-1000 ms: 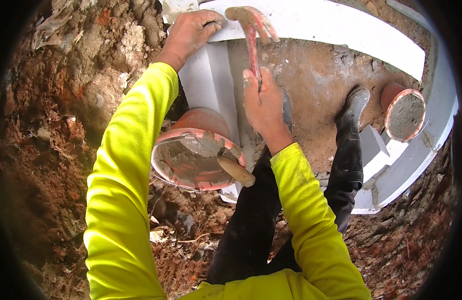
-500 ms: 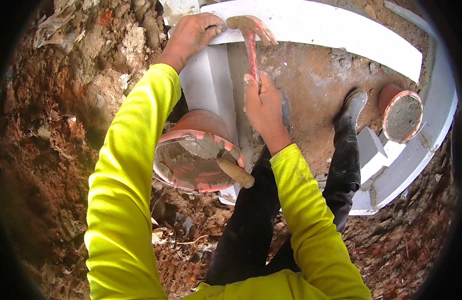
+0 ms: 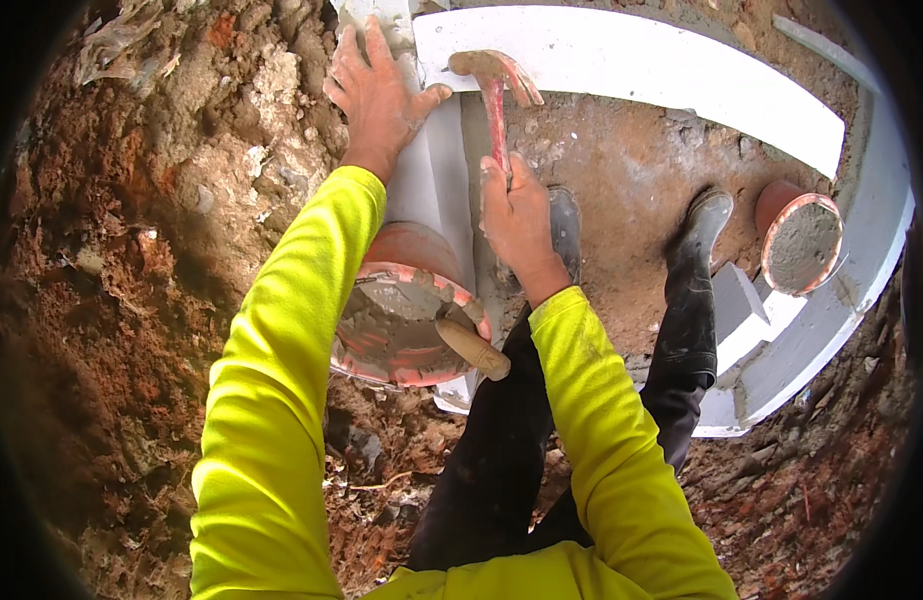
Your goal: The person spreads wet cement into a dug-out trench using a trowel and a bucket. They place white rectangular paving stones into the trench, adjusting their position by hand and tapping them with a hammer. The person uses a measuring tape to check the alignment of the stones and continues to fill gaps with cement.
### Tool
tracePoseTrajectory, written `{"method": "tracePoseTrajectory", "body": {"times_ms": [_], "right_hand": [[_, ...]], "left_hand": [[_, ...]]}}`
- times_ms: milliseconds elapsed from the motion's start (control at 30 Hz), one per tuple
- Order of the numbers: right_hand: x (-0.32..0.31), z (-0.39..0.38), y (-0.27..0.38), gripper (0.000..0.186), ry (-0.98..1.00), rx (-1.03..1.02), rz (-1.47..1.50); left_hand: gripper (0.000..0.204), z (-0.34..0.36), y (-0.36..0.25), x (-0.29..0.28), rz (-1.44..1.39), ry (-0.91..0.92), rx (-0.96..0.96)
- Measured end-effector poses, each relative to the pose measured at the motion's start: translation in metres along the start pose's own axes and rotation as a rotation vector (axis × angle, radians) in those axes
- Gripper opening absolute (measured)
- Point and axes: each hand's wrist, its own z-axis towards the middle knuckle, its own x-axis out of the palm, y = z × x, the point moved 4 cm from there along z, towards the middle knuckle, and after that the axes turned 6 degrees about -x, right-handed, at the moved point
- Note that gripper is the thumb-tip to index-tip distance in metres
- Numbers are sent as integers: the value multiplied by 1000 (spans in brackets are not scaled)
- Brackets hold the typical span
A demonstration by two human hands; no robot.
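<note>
My left hand (image 3: pixel 382 100) rests with fingers spread on the pale upright block (image 3: pixel 434 165), beside the left end of a curved white slab (image 3: pixel 637 50). My right hand (image 3: pixel 517 215) grips a hammer (image 3: pixel 497 110) by its red handle; the head is over the slab's lower left corner. Below them an orange bucket (image 3: pixel 407 245) smeared with grey mortar stands against the block, a wooden tool handle (image 3: pixel 472 350) sticking out over its rim.
A smaller orange bucket of mortar (image 3: pixel 800 240) stands at the right beside a small pale block (image 3: pixel 742 305) and a curved concrete edge (image 3: pixel 862 240). My booted legs (image 3: pixel 687 350) stand within the curve. Rough soil and debris (image 3: pixel 152 300) lie at the left.
My left hand has shifted from the slab's end leftward and slightly down, and its curled fingers have spread out. The hammer and my right hand have moved slightly down in the picture.
</note>
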Motion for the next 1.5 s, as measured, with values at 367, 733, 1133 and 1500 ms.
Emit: {"method": "tracePoseTrajectory", "body": {"times_ms": [367,733,1133,1500], "right_hand": [[7,-5,-6,24,-69,91,204],[11,-2,-8,23,-119,-145,-103],[-5,16,15,24,16,-196,-292],[-23,15,23,27,97,-310,-575]], "left_hand": [[113,-4,12,16,-88,173,-133],[113,-8,15,17,-61,185,-118],[113,-4,19,16,-32,184,-81],[110,-5,16,17,-19,175,-90]]}}
